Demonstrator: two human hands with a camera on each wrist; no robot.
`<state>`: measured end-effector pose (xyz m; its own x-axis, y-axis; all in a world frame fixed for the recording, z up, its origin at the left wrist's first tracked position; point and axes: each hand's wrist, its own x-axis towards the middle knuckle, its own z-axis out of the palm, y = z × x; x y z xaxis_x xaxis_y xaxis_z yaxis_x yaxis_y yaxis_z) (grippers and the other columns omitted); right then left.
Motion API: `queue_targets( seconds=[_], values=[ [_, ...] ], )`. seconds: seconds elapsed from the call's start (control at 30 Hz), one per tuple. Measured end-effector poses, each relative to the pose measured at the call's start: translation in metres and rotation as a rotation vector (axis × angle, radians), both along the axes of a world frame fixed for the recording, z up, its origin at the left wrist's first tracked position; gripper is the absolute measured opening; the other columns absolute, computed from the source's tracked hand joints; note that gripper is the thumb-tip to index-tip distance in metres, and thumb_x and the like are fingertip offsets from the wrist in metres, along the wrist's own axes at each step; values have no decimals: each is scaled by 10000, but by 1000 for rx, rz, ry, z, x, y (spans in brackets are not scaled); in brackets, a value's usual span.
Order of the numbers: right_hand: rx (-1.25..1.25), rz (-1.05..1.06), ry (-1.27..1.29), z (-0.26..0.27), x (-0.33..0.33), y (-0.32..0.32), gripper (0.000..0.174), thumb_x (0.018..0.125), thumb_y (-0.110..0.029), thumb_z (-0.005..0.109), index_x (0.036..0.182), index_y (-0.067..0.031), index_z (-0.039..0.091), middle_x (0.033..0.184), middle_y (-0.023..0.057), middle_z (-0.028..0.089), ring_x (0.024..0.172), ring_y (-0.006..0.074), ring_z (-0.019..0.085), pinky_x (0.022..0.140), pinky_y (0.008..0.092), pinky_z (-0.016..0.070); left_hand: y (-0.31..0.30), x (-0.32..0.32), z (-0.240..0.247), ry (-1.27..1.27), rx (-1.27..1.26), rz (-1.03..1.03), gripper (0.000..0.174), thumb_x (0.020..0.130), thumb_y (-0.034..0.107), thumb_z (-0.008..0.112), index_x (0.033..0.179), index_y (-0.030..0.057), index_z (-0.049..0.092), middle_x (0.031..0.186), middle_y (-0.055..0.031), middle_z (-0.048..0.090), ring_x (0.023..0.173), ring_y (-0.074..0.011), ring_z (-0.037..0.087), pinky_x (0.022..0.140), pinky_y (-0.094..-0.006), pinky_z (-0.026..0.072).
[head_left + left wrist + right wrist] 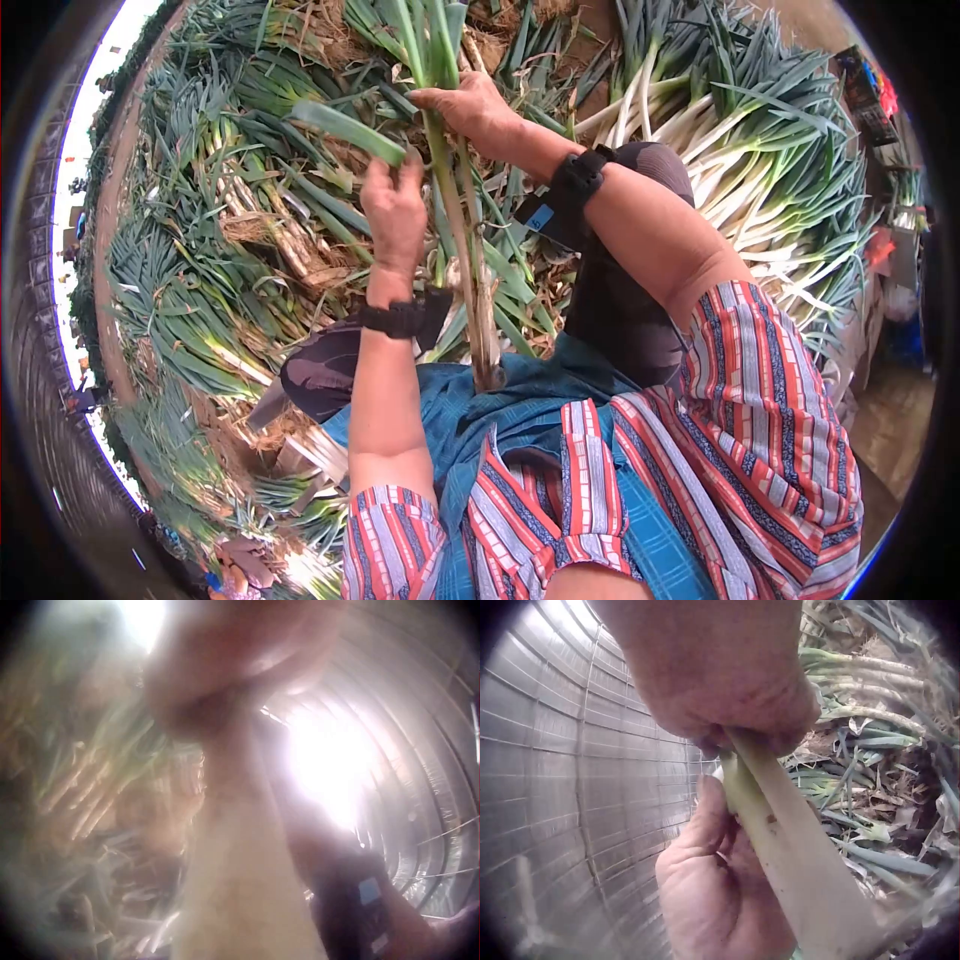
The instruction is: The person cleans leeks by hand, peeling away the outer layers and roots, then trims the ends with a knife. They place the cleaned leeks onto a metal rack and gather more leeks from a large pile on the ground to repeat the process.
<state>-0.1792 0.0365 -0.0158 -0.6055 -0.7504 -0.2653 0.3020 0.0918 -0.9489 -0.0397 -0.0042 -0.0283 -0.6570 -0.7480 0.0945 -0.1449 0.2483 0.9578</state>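
A long leek (450,200) stands with its root end against the teal apron on the lap. Around its upper part, just below the green leaves, my right hand (480,112) is curled. To its left, my left hand (395,215) pinches a loose green leaf (350,132) between thumb and fingers. From the right wrist, the right hand (727,675) covers the top of the pale stalk (802,862), with the left hand (720,892) close beside it. The left wrist view is blurred; the left hand (247,660) fills its top, above a pale stalk (240,885).
Piles of untrimmed leeks (230,200) with dry roots and leaves cover the ground on the left. Pale-stemmed leeks (740,180) lie fanned out on the right. Loose leaf scraps (520,300) lie between the knees. A curved ribbed wall (592,772) rises at the side.
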Motion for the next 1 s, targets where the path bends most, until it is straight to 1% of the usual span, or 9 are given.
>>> queue_targets(
  seconds=[0.03, 0.17, 0.33, 0.4, 0.43, 0.47, 0.6, 0.83, 1.0],
  values=[
    [-5, -21, 18, 1, 0, -1, 311, 790, -216, 740, 974, 21, 659, 691, 66, 625, 568, 138, 569, 509, 295, 471, 5, 4, -2, -27, -87, 41, 183, 934, 183, 587, 976, 5, 594, 821, -26, 595, 728, -105, 521, 657, -256, 427],
    [-108, -57, -103, 11, -1, 5, 281, 795, -209, 742, 927, 11, 628, 731, 70, 641, 596, 140, 614, 505, 294, 483, 15, 26, -16, 183, 407, -37, 131, 924, 126, 572, 979, 9, 560, 805, -29, 591, 705, -117, 511, 647, -254, 421],
    [-328, 45, -362, 13, -22, 14, 288, 815, -326, 716, 864, -75, 583, 727, 60, 628, 495, 98, 532, 448, 275, 401, 47, 86, -13, -742, 360, -267, 206, 868, 157, 631, 978, -17, 617, 803, -31, 617, 687, -98, 525, 614, -250, 435],
    [-355, 137, -382, 17, -21, 17, 295, 822, -343, 698, 860, -82, 565, 717, 60, 620, 469, 87, 496, 421, 252, 375, 36, 87, -14, -732, -92, -136, 237, 864, 202, 654, 922, -27, 636, 748, -29, 606, 644, -105, 530, 571, -257, 428],
    [-362, 193, -395, 16, -17, 19, 298, 826, -351, 689, 859, -86, 556, 712, 60, 616, 456, 82, 478, 408, 240, 362, 27, 80, -8, -572, -20, -72, 286, 852, 222, 676, 957, -43, 659, 760, -53, 655, 673, -102, 540, 659, -259, 459],
    [-378, 223, -427, 16, -14, 17, 289, 831, -347, 681, 866, -89, 557, 700, 55, 609, 458, 78, 474, 395, 225, 345, 26, 64, 10, -502, 135, 64, 281, 853, 223, 677, 958, -38, 663, 747, -47, 649, 649, -95, 518, 624, -244, 435],
    [-446, 289, -540, 19, -13, 14, 257, 852, -276, 629, 931, -46, 545, 770, 56, 578, 573, 96, 522, 352, 163, 300, 18, 19, 28, -24, 482, 0, 269, 846, 223, 690, 909, -38, 683, 749, -37, 653, 658, -82, 556, 617, -234, 448],
    [-500, 261, -452, 13, -17, 19, 355, 868, -273, 536, 982, 63, 531, 919, 136, 586, 651, 150, 555, 373, 172, 366, 3, -1, 39, -35, 617, -194, 188, 823, 161, 687, 828, -26, 687, 740, -32, 658, 598, -84, 573, 575, -215, 444],
    [-481, 454, -453, 6, -24, 21, 408, 876, -289, 477, 1037, 83, 523, 893, 166, 600, 616, 156, 559, 366, 187, 372, 1, -6, 39, -247, 204, -179, 207, 790, 137, 666, 732, -61, 682, 652, 7, 615, 601, -38, 495, 553, -208, 399]
  ],
)
